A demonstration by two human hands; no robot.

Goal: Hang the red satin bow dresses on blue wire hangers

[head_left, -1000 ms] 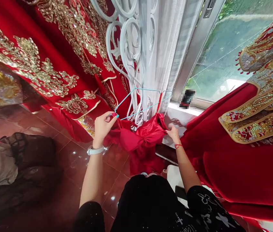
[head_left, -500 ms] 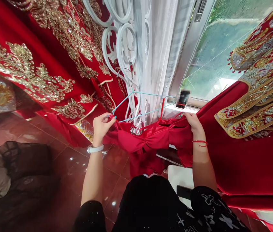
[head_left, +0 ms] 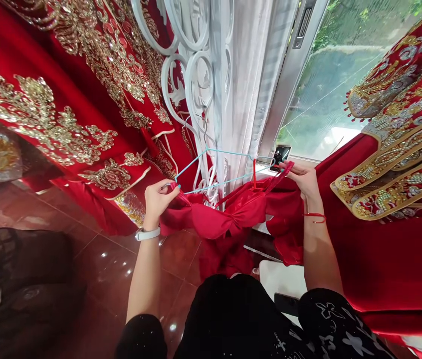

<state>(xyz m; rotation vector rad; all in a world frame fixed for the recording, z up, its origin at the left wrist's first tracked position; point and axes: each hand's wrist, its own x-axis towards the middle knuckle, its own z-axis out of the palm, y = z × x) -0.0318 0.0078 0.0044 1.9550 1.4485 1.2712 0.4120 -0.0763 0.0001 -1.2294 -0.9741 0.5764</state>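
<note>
A plain red satin garment (head_left: 229,217) hangs from a thin light-blue wire hanger (head_left: 214,164) that is hooked on a white scrollwork rack (head_left: 192,80). My left hand (head_left: 158,198) is closed on the hanger's left end together with the garment's edge. My right hand (head_left: 301,178) pinches a red strap (head_left: 280,174) of the garment at the hanger's right end. A white band sits on my left wrist and a red thread on my right wrist.
Red gowns with gold embroidery (head_left: 65,114) hang at the left, and another embroidered red gown (head_left: 394,164) at the right. A white curtain (head_left: 248,75) and a window (head_left: 330,85) lie ahead. Dark bags (head_left: 24,284) rest on the red tiled floor. A white stool (head_left: 282,279) stands below.
My right hand has pulled the garment's right side out and up toward the hanger's right end and now holds its strap. My left hand has stayed on the left end.
</note>
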